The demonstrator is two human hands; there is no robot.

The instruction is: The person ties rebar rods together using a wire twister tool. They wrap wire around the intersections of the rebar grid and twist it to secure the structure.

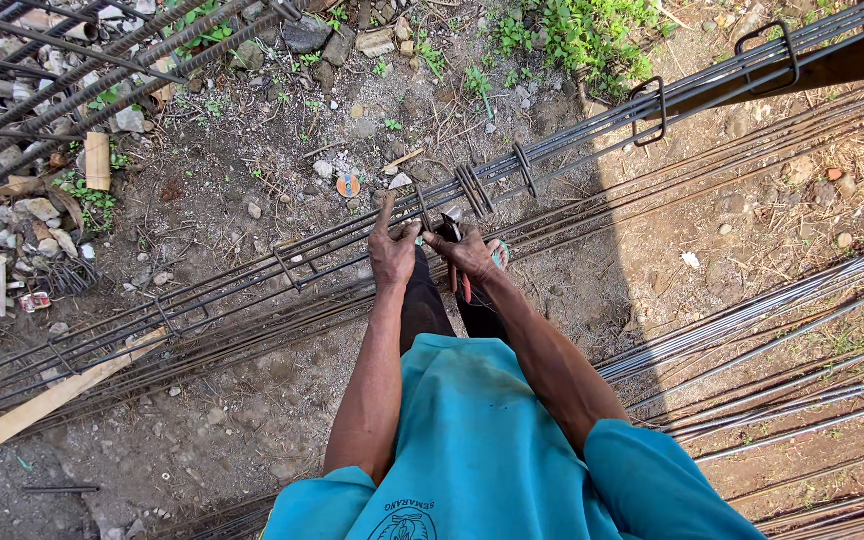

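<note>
Fingers of left hand (392, 255) pinching rebar cage (252, 275), right hand (467, 255) closed around red-handled pliers (460, 280).

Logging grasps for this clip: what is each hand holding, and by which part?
Right hand grips pincers by the reddish handles. Left hand rests on the rebar cage; its hold cannot be told.

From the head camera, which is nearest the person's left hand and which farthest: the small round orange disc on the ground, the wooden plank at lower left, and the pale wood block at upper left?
Counting from the left hand:
1. Small round orange disc, on the dirt just above the hand.
2. Pale wood block, upper left beside the rubble.
3. Wooden plank, lower left under the rebar cage; its near end lies about as far as the block, so these two are close to call.
</note>
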